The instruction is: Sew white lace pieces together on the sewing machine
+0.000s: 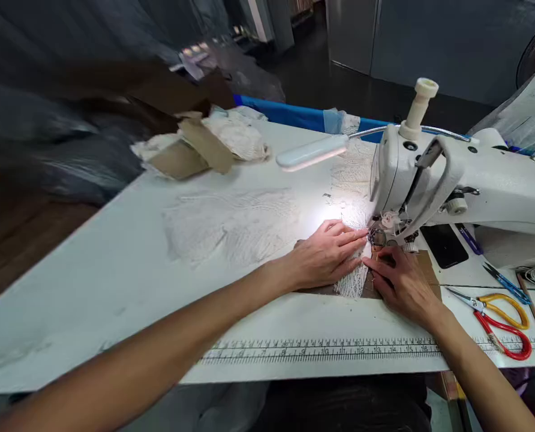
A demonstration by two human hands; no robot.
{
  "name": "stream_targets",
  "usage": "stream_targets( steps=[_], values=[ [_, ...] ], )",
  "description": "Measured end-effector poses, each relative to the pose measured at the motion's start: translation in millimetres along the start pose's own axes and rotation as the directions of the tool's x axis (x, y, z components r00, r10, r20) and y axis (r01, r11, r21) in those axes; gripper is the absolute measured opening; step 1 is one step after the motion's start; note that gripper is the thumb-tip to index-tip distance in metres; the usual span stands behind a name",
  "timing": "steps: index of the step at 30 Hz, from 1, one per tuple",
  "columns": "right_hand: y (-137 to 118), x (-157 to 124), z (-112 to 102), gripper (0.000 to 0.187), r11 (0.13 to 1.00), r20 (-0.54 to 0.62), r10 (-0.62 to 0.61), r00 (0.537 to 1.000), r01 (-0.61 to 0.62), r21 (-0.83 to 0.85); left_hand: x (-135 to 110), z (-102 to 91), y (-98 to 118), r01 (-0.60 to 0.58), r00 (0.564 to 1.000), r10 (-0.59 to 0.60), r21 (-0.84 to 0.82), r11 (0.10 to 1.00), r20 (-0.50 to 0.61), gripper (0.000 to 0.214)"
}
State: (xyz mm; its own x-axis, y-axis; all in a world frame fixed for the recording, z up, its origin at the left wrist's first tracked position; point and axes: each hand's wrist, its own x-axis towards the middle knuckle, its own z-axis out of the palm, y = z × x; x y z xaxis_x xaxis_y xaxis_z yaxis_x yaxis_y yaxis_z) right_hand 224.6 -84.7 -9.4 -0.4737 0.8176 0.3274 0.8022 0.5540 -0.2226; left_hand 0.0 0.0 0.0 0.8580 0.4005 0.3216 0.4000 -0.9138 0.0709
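Observation:
A strip of white lace fabric (352, 285) lies over a brown sheet (423, 267) beneath the needle area of a white sewing machine (496, 195). My left hand (328, 255) rests flat on the lace, fingers stretched toward the presser foot (377, 236). To the right of the foot, my right hand (396, 273) has its fingers curled and their tips pinched at the lace's right edge. The needle is too small to make out. A lamp (312, 153) lights the fabric, and more lace runs behind the foot.
Another white lace piece (231, 225) lies left on the table (128, 288). Farther back is a pile of white and tan scraps (213, 141). Scissors (496, 318), blue snips (507, 283) and a black phone (444, 246) lie at right. A ruler strip (325, 353) follows the front edge.

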Motion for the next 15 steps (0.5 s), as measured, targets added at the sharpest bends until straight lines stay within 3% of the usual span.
stream_targets(
  steps=[15],
  values=[
    [3.0,3.6,-0.8,0.029,0.997,-0.066,-0.003,0.998,0.008,0.074,2.4,1.7,3.1,0.031,0.999,-0.031,0.013,0.999,0.009,0.035]
  ],
)
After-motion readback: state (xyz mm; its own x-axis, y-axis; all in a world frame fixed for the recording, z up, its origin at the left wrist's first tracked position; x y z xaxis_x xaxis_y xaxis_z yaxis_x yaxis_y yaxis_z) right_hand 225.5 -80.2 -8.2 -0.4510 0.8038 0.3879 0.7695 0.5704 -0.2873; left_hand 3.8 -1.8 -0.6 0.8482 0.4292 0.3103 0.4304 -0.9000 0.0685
